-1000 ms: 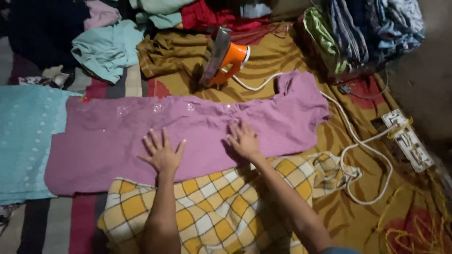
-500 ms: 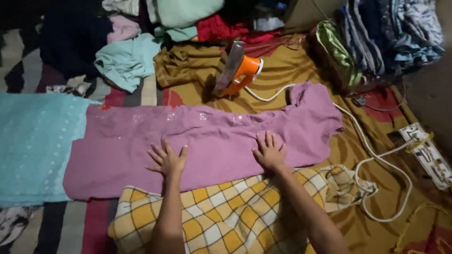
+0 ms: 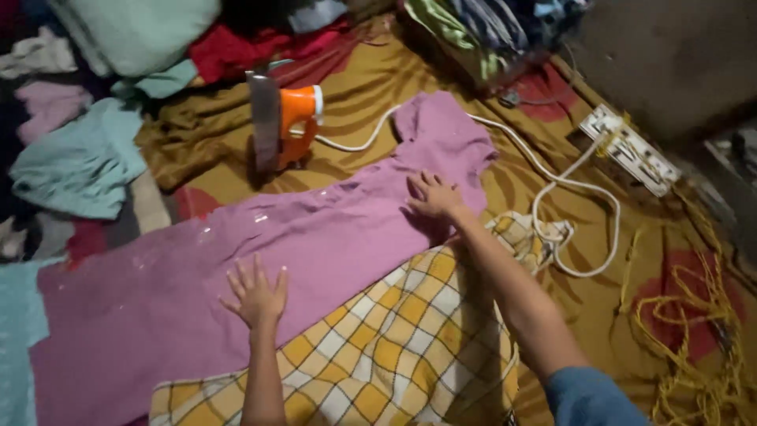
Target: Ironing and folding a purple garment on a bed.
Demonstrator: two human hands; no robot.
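Note:
A purple garment (image 3: 315, 237) lies spread flat over a brownish patterned cloth. My left hand (image 3: 256, 292) rests palm-down on its lower middle, fingers spread. My right hand (image 3: 432, 196) presses flat on the garment nearer its upper right end, fingers apart. Neither hand holds anything. An orange iron (image 3: 284, 126) stands upright just beyond the garment, its white cord (image 3: 552, 189) running right. A yellow and white checked cloth (image 3: 394, 347) lies under my forearms.
A white power strip (image 3: 631, 150) sits at the right with the cord looped beside it. Yellow string (image 3: 694, 331) is tangled at the lower right. Piles of clothes lie along the top and left, including a light teal piece (image 3: 75, 166).
The view has tilted and shifted. My right hand has slid further along the garment toward its right end, and my hands are now wider apart.

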